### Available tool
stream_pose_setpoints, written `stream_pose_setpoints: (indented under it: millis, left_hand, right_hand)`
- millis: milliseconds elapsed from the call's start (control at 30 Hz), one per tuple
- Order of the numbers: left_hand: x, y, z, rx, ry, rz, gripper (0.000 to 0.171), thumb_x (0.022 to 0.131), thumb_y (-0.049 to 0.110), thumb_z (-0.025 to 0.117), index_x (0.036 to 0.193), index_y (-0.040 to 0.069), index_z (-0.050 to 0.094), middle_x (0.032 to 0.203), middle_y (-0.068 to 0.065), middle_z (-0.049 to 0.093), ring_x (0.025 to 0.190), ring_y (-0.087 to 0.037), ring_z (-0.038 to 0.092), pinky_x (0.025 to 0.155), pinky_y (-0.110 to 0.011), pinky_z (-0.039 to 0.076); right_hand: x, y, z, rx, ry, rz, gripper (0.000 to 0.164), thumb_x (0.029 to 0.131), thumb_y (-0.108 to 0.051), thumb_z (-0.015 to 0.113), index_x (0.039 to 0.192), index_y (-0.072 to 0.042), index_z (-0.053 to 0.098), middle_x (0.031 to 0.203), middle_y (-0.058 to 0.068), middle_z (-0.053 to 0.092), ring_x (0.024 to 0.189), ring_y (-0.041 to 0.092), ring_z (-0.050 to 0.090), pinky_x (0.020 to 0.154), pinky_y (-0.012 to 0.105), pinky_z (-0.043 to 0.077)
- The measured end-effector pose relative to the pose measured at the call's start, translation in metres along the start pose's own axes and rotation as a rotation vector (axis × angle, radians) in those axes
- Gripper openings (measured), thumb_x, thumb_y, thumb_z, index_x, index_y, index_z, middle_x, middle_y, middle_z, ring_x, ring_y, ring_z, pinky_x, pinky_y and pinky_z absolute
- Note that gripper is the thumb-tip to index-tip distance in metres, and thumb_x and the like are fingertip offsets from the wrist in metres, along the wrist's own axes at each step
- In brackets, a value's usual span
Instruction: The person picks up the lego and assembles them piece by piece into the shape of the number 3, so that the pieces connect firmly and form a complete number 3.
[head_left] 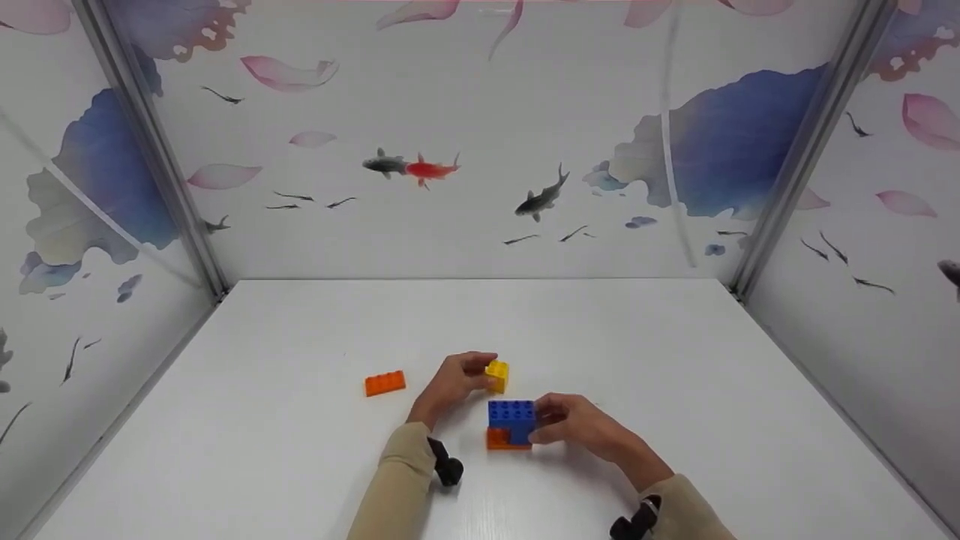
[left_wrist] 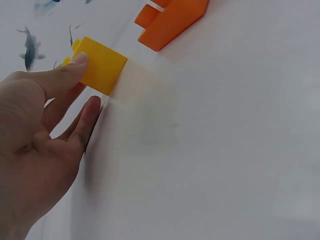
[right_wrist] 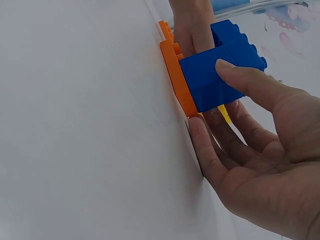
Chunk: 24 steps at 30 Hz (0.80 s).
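Well between the table's sides (head_left: 146,409), hands (head_left: 454,381) (head_left: 585,426) pinch yellow brick (head_left: 499,375) (left), blue stack (head_left: 512,414) (right).

The person's left sleeve (head_left: 391,476) is beige cloth, creased near the cuff (head_left: 407,437). Against this sleeve sits a black, round-ended wrist camera (head_left: 448,466); beyond the sleeve, the left hand (head_left: 456,381) is bare; to the sleeve's right, a matching right sleeve (head_left: 688,508) bears another black camera (head_left: 636,520)

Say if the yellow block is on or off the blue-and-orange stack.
Off: the left hand pinches the yellow block, apart from the stack in the head view.
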<state>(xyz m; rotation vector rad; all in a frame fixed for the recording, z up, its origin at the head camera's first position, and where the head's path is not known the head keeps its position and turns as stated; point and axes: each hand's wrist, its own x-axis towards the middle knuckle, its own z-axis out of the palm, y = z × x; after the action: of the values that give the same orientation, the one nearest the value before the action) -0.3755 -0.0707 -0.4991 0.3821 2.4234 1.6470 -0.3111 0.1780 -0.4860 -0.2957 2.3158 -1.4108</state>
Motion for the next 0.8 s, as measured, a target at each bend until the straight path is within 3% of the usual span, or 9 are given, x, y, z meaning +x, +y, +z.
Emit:
stream_pose_setpoints:
  millis: [233, 500, 800]
  left_hand:
    - [0.0, 0.002, -0.001, -0.05, 0.027, -0.061, 0.043, 0.095, 0.014, 0.068, 0.137, 0.012, 0.061, 0.137, -0.008, 0.063, 0.125, -0.025, 0.059, 0.112, -0.042, 0.047]
    - [-0.003, 0.015, -0.004, -0.057, 0.054, -0.044, 0.046, 0.094, 0.02, 0.07, 0.138, 0.007, 0.06, 0.133, -0.011, 0.064, 0.118, -0.024, 0.063, 0.099, -0.036, 0.056]
    - [-0.011, 0.039, -0.001, -0.061, 0.085, 0.054, 0.046, 0.094, 0.021, 0.071, 0.136, 0.006, 0.061, 0.131, -0.015, 0.065, 0.118, -0.029, 0.066, 0.102, -0.038, 0.055]
  right_hand:
    - [-0.001, -0.001, 0.001, 0.001, 0.001, 0.01, 0.047, 0.081, -0.027, 0.084, 0.122, -0.012, 0.065, 0.123, 0.004, 0.067, 0.111, 0.019, 0.06, 0.107, 0.045, 0.049]
    - [-0.001, -0.001, 0.0, 0.006, -0.012, -0.016, 0.048, 0.081, -0.026, 0.083, 0.121, -0.01, 0.065, 0.121, 0.005, 0.068, 0.107, 0.018, 0.061, 0.101, 0.04, 0.051]
    - [0.0, 0.001, 0.0, -0.002, -0.002, -0.005, 0.048, 0.082, -0.028, 0.082, 0.123, -0.011, 0.064, 0.123, 0.005, 0.067, 0.11, 0.019, 0.061, 0.104, 0.043, 0.051]
